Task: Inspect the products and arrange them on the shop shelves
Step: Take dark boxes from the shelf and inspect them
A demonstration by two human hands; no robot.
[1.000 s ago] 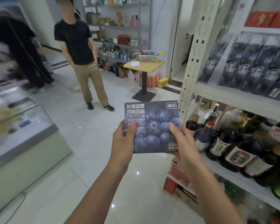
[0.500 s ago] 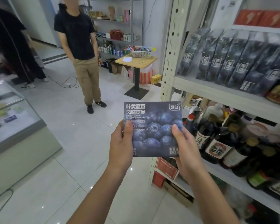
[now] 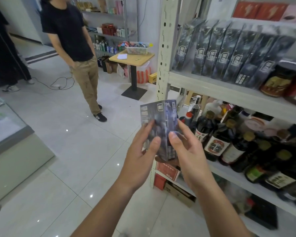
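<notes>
A dark blue blueberry drink box (image 3: pixel 161 117) stands upright between my hands, turned so a narrow side and its front both show. My left hand (image 3: pixel 142 151) holds its left side, thumb on the near face. My right hand (image 3: pixel 184 149) holds the right side with thumb and fingers. Just to the right is the white metal shelf unit (image 3: pixel 212 86). Its middle shelf carries a row of matching dark boxes (image 3: pixel 229 52) standing side by side.
Soy sauce and other bottles (image 3: pixel 217 139) crowd the shelf below the boxes. Red cartons (image 3: pixel 166 170) sit on the bottom shelf. A person in a black shirt (image 3: pixel 72 41) stands on the tiled floor ahead. A small wooden table (image 3: pixel 132 57) and a glass counter (image 3: pixel 5 127) flank the aisle.
The box has been rotated in my hands from face-on to edge-on. My view has swung further toward the shelf unit.
</notes>
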